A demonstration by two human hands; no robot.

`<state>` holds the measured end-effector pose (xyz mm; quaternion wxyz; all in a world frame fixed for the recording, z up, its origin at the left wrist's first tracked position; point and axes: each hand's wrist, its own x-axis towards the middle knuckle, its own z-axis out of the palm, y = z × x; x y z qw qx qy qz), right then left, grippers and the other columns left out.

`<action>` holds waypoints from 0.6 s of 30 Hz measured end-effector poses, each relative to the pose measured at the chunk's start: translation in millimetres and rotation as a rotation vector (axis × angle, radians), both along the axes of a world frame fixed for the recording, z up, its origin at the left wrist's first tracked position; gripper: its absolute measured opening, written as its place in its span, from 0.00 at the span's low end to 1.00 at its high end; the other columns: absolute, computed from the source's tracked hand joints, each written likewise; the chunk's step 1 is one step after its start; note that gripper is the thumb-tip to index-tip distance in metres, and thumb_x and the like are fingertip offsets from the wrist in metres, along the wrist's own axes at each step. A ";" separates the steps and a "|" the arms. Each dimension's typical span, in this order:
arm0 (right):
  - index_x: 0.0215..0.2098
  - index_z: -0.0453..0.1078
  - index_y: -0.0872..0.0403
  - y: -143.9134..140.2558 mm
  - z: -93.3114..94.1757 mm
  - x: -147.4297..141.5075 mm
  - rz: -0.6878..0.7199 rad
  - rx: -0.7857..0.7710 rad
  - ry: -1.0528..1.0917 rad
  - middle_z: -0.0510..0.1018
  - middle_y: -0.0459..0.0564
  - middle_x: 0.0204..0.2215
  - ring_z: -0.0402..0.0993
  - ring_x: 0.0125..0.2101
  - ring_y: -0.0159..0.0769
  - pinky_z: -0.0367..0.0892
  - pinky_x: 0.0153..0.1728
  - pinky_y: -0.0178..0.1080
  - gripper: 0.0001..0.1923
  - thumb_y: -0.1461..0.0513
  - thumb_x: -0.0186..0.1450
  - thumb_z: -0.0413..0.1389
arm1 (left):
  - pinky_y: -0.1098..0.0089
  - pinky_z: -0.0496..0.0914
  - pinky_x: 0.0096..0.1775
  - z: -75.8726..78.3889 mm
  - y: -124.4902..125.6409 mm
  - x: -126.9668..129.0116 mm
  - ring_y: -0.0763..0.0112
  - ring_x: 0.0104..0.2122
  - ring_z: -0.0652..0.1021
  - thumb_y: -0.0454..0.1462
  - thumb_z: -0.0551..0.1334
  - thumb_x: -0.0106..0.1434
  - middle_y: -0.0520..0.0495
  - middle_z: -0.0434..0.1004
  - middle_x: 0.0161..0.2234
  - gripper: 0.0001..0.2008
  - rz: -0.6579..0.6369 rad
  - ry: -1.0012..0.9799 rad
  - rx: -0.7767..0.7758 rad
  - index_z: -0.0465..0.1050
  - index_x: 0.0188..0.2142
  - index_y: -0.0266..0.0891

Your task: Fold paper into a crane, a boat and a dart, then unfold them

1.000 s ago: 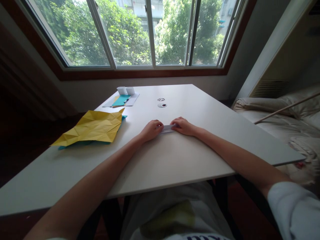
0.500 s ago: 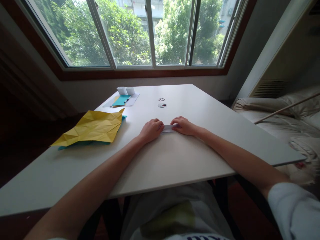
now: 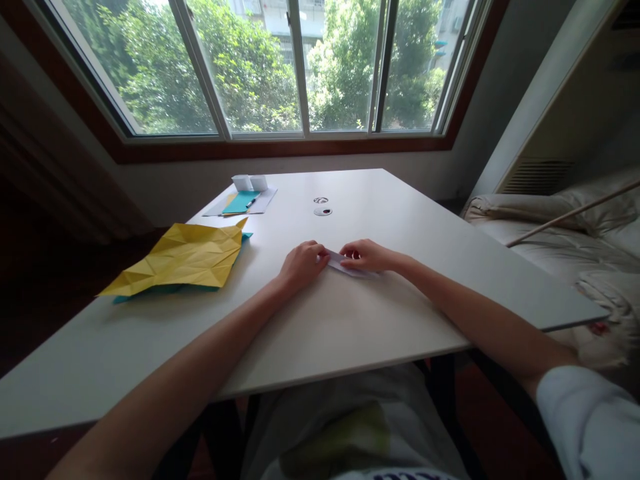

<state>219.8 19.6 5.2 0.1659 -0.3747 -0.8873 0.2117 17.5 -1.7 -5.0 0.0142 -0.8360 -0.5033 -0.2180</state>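
A narrow folded strip of white paper (image 3: 342, 261) lies slantwise on the white table, its right end nearer to me. My left hand (image 3: 304, 261) grips the strip's left end between thumb and fingers. At the other side, my right hand (image 3: 367, 255) has its fingers curled with the thumb and fingertips on the strip. Part of the paper is hidden beneath the right hand.
Creased yellow paper (image 3: 187, 259) lies over teal paper (image 3: 247, 236) at the left. Behind it are white folded paper pieces (image 3: 250, 183), a teal sheet (image 3: 241, 202) and a pen (image 3: 251, 201). Two round discs (image 3: 323, 211) sit beyond my hands on the table (image 3: 320, 333).
The paper strip has turned from nearly level to slanted, its right end swinging toward me. My right hand has shifted slightly right and its fingers have lifted and curled.
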 end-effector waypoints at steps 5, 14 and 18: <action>0.29 0.75 0.57 -3.5 3.6 -4.6 -0.106 -0.004 0.037 0.75 0.46 0.22 0.66 0.24 0.29 0.55 0.25 0.32 0.21 0.50 0.61 0.48 | 0.66 0.68 0.41 -2.6 -3.7 2.3 0.63 0.40 0.74 0.46 0.55 0.59 0.48 0.75 0.41 0.15 -0.069 0.000 -0.013 0.75 0.39 0.44; 0.27 0.76 0.57 -5.5 6.0 -9.0 -0.231 -0.098 0.084 0.76 0.47 0.21 0.70 0.24 0.29 0.59 0.26 0.30 0.14 0.56 0.56 0.54 | 0.63 0.67 0.45 -2.0 -1.6 3.1 0.60 0.44 0.73 0.48 0.57 0.58 0.47 0.76 0.42 0.17 -0.085 0.021 -0.013 0.73 0.41 0.43; 0.26 0.76 0.57 -2.7 4.6 -7.6 -0.283 -0.230 0.097 0.75 0.46 0.18 0.68 0.21 0.29 0.59 0.23 0.30 0.12 0.59 0.55 0.52 | 0.62 0.66 0.46 -3.5 0.1 2.7 0.60 0.46 0.72 0.48 0.57 0.58 0.46 0.75 0.43 0.18 -0.074 0.018 -0.042 0.72 0.43 0.42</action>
